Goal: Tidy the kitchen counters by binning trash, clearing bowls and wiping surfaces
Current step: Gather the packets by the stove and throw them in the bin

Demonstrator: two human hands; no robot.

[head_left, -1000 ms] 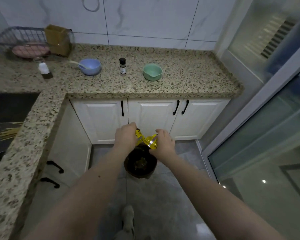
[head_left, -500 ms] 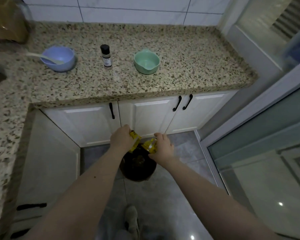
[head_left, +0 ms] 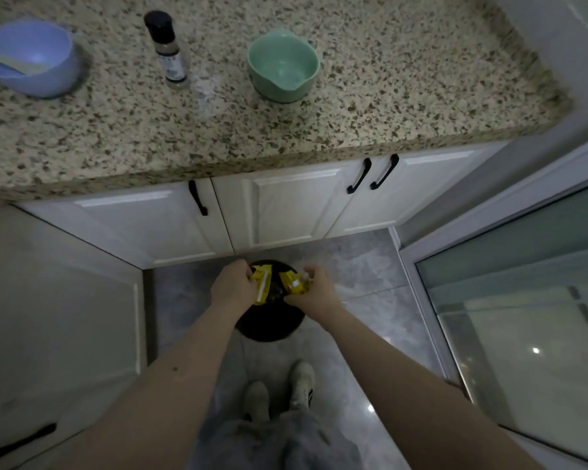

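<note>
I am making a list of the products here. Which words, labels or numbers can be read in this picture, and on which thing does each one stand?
No text can be read.
Small bottle: it has a label, but the print is too blurred.
Yellow wrappers, one held in each hand above the bin: dark marks, too small to read.

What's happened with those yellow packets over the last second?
The left hand and right hand have drawn apart over the black bin, so the yellow wrapper now shows as two separate pieces, one in each grip. The blue bowl, spice bottle and green bowl stayed put.
</note>
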